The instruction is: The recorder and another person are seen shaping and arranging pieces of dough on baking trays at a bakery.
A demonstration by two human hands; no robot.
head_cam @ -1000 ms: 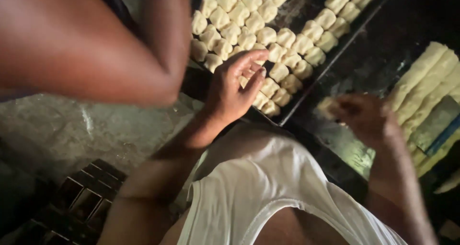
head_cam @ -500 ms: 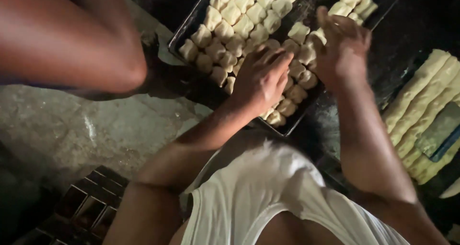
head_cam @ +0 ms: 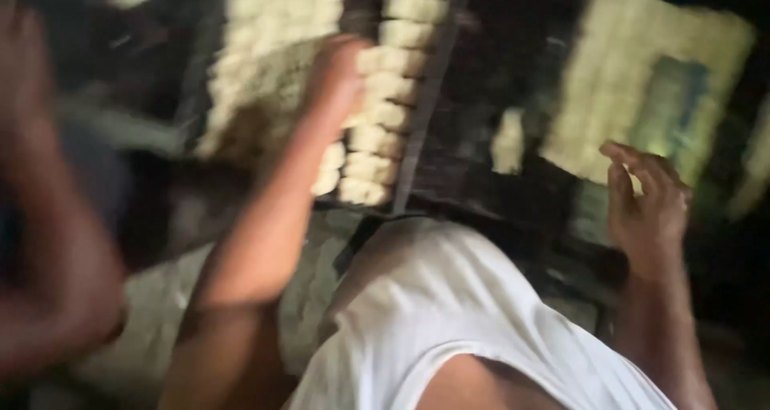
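1. The left hand [head_cam: 337,77] rests on the dough pieces [head_cam: 385,117] in the dark baking tray [head_cam: 413,161]; blur hides whether its fingers grip any piece.
2. The right hand [head_cam: 648,197] hangs in open air, fingers loosely curled, holding nothing.
3. The pieces run in columns to the tray's near edge (right rail bare).
4. Right of the tray lies a dark gap, then a pale slab of dough [head_cam: 634,97].
5. Another person's arm [head_cam: 56,241] crowds the left edge.
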